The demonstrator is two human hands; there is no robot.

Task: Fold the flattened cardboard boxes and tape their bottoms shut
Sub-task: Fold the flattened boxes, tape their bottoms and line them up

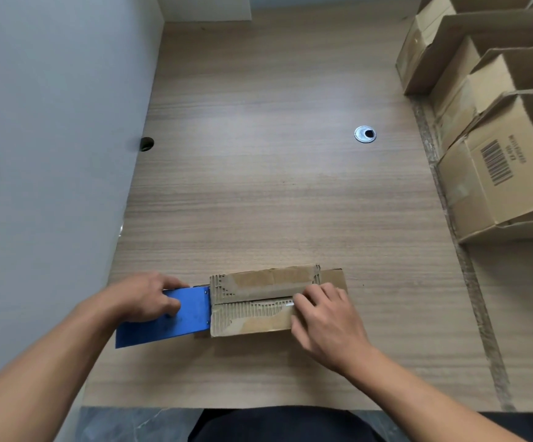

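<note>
Both forearms come in from the bottom edge, bare, angled inward toward the near-middle of the worktop [259,154]. The left arm runs up from the lower left, wrist roughly straight. The left hand [145,298] is knuckles-up and grips the blue tape dispenser [179,323], thumb on its far edge and fingers curled down onto the flat blue face. The dispenser's front end sits right against the left end of the cardboard box [259,301]. The right arm runs up from the lower right. The right hand [325,317] is palm-down on the right end of the box, fingers [306,298] only slightly bent and spread across the seam, pressing and not wrapped round anything. The box is near the front edge of the worktop between the two hands, with its closed flaps facing up. The centre seam runs left to right, and patches of the top paper layer are torn off so the corrugation shows. A small pale strip lies at the seam by the right fingertips; cannot tell if it's tape. A stack of folded boxes [498,122] stands along the right side, well apart, one with a barcode. A metal cable grommet [365,134] is set into the worktop mid-right. A grey partition [51,154] lines the left side, with a dark hole [146,143] near its edge.
</note>
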